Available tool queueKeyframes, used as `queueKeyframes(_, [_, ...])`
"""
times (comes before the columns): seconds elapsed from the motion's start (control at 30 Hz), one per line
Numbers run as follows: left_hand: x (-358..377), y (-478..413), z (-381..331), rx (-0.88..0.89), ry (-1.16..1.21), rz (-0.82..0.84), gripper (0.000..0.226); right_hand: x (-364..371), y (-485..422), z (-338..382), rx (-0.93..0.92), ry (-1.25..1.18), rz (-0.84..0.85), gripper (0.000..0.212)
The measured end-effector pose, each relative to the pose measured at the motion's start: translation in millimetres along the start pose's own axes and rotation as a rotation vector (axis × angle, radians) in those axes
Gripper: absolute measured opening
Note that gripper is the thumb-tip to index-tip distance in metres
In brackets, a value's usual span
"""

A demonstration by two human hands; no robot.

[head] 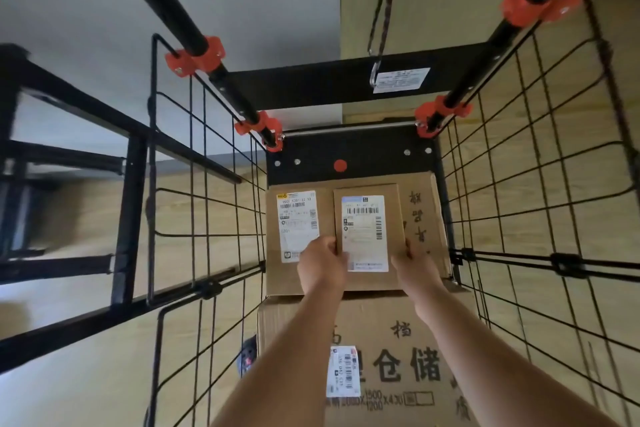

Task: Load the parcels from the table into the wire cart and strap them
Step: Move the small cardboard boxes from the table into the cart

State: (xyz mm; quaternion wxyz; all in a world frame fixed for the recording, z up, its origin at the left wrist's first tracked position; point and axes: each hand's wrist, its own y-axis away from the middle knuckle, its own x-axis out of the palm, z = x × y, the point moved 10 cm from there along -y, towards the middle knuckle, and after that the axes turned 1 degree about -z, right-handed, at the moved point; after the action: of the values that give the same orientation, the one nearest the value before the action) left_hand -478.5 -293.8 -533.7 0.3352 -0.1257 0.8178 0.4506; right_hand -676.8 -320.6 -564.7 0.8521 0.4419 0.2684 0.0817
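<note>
I look straight down into the black wire cart [207, 218]. A small brown parcel [369, 215] with a white label lies on top of a wider cardboard box [298, 274] that also bears a label. My left hand [322, 267] grips the small parcel's near left edge and my right hand [415, 265] grips its near right edge. Nearer to me stands a large cardboard box [398, 357] with black printed characters and a small label. A dark elastic strap [382, 7] with a metal hook hangs on the cart's rear crossbar [311, 83].
Orange clamps [195, 57] join the cart's wire panels to the black handle poles. A black metal table frame [128, 201] stands to the left on the wooden floor. A second black strap [554, 262] runs across the right wire wall.
</note>
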Motion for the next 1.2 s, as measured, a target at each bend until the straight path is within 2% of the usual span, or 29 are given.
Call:
queueKeyframes(0.23, [11,1,6,-0.038,-0.012,0.008,0.023,4,-2,-3,-0.005,0.058,0.021,0.031])
queueKeyframes(0.4, [20,4,0,-0.043,0.026,0.031,0.029,5,1,5,-0.031,0.085,0.037,0.040])
queueKeyframes(0.53, [32,10,-7,-0.026,0.034,0.136,0.037,5,8,19,-0.088,0.157,0.065,0.042])
queueKeyframes(0.63, [37,16,-14,0.026,-0.001,0.235,0.041,-3,15,26,-0.076,0.074,0.039,0.038])
queueKeyframes(0.77, [30,25,-17,0.047,0.021,0.277,0.041,-10,29,35,-0.083,0.074,0.008,0.035])
queueKeyframes(0.93, [2,45,-22,0.058,0.045,0.262,0.037,-13,59,48,-0.097,0.077,0.019,0.039])
queueKeyframes(1.2, [-71,89,-32,0.130,-0.068,0.156,0.033,-16,121,95,-0.178,0.123,0.047,0.039])
